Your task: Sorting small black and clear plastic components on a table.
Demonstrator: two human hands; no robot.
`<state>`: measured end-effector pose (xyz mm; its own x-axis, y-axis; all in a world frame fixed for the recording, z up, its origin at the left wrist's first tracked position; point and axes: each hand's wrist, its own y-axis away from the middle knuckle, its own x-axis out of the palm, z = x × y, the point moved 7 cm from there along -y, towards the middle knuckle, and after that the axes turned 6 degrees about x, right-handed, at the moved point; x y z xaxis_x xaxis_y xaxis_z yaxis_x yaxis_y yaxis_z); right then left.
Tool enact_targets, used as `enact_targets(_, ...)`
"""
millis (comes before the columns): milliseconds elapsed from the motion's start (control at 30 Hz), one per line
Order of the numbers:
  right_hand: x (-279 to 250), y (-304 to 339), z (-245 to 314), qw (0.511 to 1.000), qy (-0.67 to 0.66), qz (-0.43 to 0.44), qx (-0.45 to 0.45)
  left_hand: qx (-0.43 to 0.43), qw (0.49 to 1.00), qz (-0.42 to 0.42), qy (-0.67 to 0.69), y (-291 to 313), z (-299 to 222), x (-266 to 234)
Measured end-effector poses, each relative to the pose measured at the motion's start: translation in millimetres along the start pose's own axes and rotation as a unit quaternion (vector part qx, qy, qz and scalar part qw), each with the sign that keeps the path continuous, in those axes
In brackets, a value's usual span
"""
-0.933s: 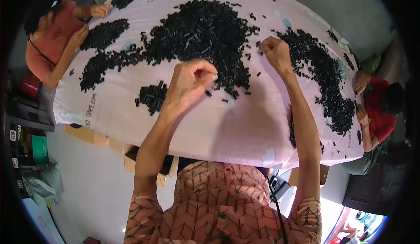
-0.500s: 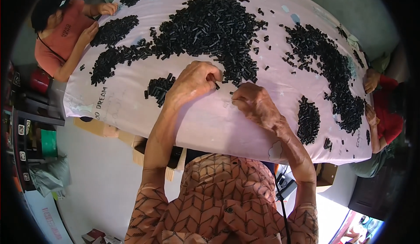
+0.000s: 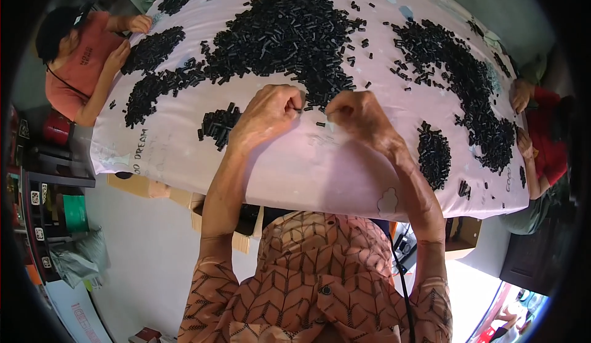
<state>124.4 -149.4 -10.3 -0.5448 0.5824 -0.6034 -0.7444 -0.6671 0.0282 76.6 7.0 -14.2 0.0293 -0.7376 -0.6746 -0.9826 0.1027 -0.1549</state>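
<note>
My left hand (image 3: pixel 269 114) is closed in a pinch just in front of the big heap of short black tubes (image 3: pixel 280 32), and a dark bit of one tube shows at its fingertips. To its right, my right hand (image 3: pixel 363 118) is curled closed at the near tail of that heap; its fingers are slightly blurred and hide whatever they may hold. A single black tube (image 3: pixel 320 124) lies on the cloth between my hands. Beside my left wrist is a small pile of black tubes (image 3: pixel 220 126). Another small pile (image 3: pixel 433 156) lies right of my right forearm.
A pale pink cloth (image 3: pixel 295 183) covers the table. One person in an orange shirt (image 3: pixel 83 66) works at the left edge by smaller piles; another in a red sleeve (image 3: pixel 550 140) sits at the right by a long heap (image 3: pixel 471 91). Cardboard boxes (image 3: pixel 462 235) stand below the table.
My right hand has moved up and toward the left, to the heap's near tail. My left hand stays closed in nearly the same place. The whole view has shifted slightly.
</note>
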Motion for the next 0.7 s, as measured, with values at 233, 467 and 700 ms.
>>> enact_targets(233, -8, 8, -5, 0.994, -0.045, -0.078, -0.065, 0.052, 0.995, -0.081, 0.038, -10, -15, -12)
enact_targets(467, -3, 6, -14, 0.994, -0.063, -0.071, -0.059, -0.027, 0.987, -0.089, 0.131, -5, 11, -8)
enact_targets(700, -39, 7, -24, 0.987, -0.06, -0.145, -0.031, -0.054, 0.929, -0.061, 0.361, -9, 10, 6)
